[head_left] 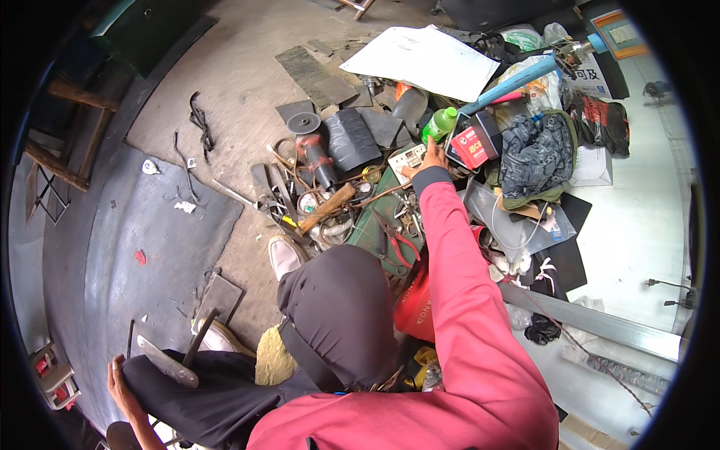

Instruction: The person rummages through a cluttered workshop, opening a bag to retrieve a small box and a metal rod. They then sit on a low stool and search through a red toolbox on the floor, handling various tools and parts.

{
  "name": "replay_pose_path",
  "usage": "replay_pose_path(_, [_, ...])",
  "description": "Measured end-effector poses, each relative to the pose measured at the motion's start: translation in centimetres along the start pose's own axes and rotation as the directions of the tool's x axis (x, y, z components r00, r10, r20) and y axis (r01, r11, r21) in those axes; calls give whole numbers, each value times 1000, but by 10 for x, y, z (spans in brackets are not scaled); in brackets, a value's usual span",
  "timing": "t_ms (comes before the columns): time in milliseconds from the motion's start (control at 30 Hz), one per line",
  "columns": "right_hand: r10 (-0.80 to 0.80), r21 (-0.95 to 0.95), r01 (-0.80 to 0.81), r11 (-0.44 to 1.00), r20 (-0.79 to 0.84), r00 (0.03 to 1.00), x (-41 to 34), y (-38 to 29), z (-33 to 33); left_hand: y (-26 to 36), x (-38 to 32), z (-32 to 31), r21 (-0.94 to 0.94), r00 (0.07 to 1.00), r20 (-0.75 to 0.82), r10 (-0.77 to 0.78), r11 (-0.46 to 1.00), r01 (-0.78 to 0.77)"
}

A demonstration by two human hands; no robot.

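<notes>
My right hand (433, 163), in a red sleeve, reaches forward over a white power strip (413, 157) with its thumb and forefinger spread. The forefinger points at the base of a green plastic bottle (439, 125); whether it touches is unclear. Beside the hand stands a red printed box (471, 147). My left hand (117, 383) rests at the outer side of my left knee, holding nothing visible. By that knee is an iron cobbler's last (167, 363) with several arms. Red-handled pliers (398, 242) lie on a green surface (368, 225) below my right hand.
An angle grinder (315, 154) with its disc exposed lies left of the strip, near a wooden handle (329, 208) and tangled cords. Black rubber sheets (350, 139) and a white sheet (422, 59) lie beyond. A blue pipe (509, 84) slants above patterned cloth (531, 160).
</notes>
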State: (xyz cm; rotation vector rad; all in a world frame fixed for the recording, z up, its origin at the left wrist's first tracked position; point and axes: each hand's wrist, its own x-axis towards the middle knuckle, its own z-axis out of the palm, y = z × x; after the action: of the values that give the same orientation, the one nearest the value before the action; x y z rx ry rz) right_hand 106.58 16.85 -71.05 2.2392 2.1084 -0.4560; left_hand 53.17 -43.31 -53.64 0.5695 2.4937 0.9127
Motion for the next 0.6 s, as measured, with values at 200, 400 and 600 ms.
replay_pose_path(200, [104, -341, -30, 940, 202, 974, 12, -23, -23, 0, 2, 1, 12, 1000, 0, -14, 1000, 14])
replay_pose_path(400, [127, -447, 24, 894, 306, 943, 15, -45, -31, -5, 5, 0, 6, 999, 5, -39, 999, 39])
replay_pose_path(600, [105, -590, 144, 795, 368, 924, 18, -57, -31, -6, 6, 0, -4, 999, 15, -32, 999, 32])
